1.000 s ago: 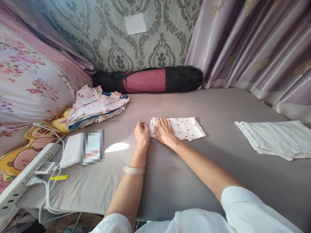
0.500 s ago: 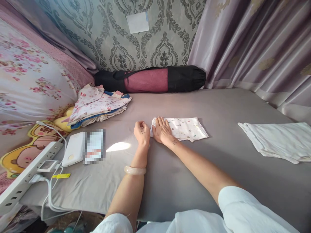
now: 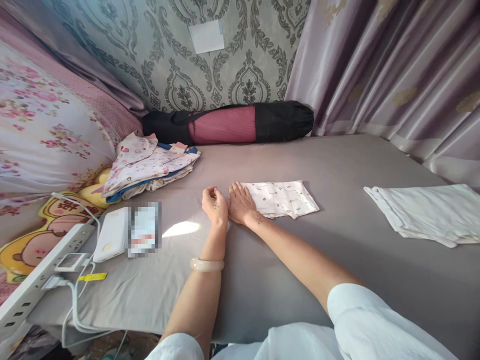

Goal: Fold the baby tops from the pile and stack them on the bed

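The small printed garment is laid flat and folded at the middle of the grey bed, its left end hidden under the right hand. That hand is spread open, palm down, with nothing gripped. Compared with a moment ago, it has been slid leftward over the fabric, and is now set just beside the left hand. More of the print is thereby uncovered; by judgement, the pressing is now directed at the garment's left end, the exposed part being already fairly flat. The left hand is held at that end with its fingers curled inward; whether an edge is pinched between them cannot be told. A bracelet is worn on the left forearm.

Farther out, folded white clothes are placed well apart to the right, and a pile of patterned clothes is stacked at the far left. A white power bank and a power strip are set near left. Along the far wall, a long bag is laid.
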A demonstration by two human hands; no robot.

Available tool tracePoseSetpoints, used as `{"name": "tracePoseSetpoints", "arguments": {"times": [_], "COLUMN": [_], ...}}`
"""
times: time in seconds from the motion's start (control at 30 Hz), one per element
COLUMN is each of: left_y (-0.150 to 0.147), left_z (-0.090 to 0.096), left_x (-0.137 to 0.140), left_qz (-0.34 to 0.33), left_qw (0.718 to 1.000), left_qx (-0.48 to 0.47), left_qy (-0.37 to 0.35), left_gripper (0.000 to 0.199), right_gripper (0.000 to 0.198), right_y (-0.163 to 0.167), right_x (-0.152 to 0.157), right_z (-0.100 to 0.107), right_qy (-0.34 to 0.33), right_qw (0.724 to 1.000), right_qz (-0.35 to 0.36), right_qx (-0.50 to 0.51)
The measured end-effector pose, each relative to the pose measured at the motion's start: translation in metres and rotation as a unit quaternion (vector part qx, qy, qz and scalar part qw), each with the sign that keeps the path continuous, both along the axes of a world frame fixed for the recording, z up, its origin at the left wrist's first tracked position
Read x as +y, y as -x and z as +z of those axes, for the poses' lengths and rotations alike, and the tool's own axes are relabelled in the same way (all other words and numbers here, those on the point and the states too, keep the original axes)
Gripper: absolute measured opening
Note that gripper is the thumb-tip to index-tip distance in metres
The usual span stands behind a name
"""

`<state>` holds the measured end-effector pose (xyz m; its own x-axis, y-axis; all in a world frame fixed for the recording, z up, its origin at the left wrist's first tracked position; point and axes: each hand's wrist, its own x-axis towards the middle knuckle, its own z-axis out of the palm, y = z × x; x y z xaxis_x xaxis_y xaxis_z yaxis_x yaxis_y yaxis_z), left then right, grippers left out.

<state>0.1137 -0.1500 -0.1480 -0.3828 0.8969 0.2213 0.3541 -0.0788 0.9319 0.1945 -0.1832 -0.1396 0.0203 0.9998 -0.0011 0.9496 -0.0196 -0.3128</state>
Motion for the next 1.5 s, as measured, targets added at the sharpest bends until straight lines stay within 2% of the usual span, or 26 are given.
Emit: {"name": "tracePoseSetpoints", "arguments": {"times": [0.17, 0.27, 0.4, 0.5, 0.73, 0.97, 1.23, 1.4, 1.5], "left_y": [-0.003, -0.006, -0.011, -0.014, -0.016, -0.017, -0.023, -0.023, -0.023], "left_z": [-0.001, -0.002, -0.003, -0.002, 0.003, 0.006, 0.003, 0.006, 0.007], "left_x": [-0.003, -0.007, -0.013, -0.017, -0.021, -0.028, -0.032, -0.034, -0.037], "left_qz": [-0.067, -0.119, -0.208, -0.256, -0.271, -0.277, -0.302, -0.32, -0.354], "left_qw": [0.998, 0.991, 0.965, 0.94, 0.915, 0.895, 0.877, 0.872, 0.856], "left_qx": [0.018, 0.064, 0.159, 0.224, 0.3, 0.349, 0.372, 0.368, 0.373], "left_qy": [0.001, -0.004, -0.032, -0.024, -0.014, -0.028, -0.04, -0.038, -0.05], "left_gripper": [0.014, 0.016, 0.022, 0.026, 0.029, 0.03, 0.028, 0.03, 0.031], "right_gripper": [0.06, 0.06, 0.06, 0.06, 0.059, 0.056, 0.056, 0.055, 0.057], "right_y": [-0.016, -0.033, -0.048, -0.051, -0.05, -0.064, -0.067, -0.072, -0.079], "right_x": [-0.008, -0.019, -0.028, -0.027, -0.025, -0.036, -0.039, -0.04, -0.044], "right_z": [0.005, 0.005, 0.001, -0.006, -0.011, -0.007, -0.015, -0.01, -0.005], "right_qy": [-0.054, -0.081, -0.061, -0.042, -0.053, -0.107, -0.093, -0.096, -0.102], "right_qw": [0.998, 0.996, 0.997, 0.997, 0.997, 0.991, 0.993, 0.994, 0.99], "right_qz": [-0.012, -0.024, -0.041, -0.05, -0.05, -0.056, -0.057, -0.048, -0.098], "right_qx": [0.0, -0.026, -0.038, -0.037, -0.034, -0.056, -0.053, -0.027, -0.017]}}
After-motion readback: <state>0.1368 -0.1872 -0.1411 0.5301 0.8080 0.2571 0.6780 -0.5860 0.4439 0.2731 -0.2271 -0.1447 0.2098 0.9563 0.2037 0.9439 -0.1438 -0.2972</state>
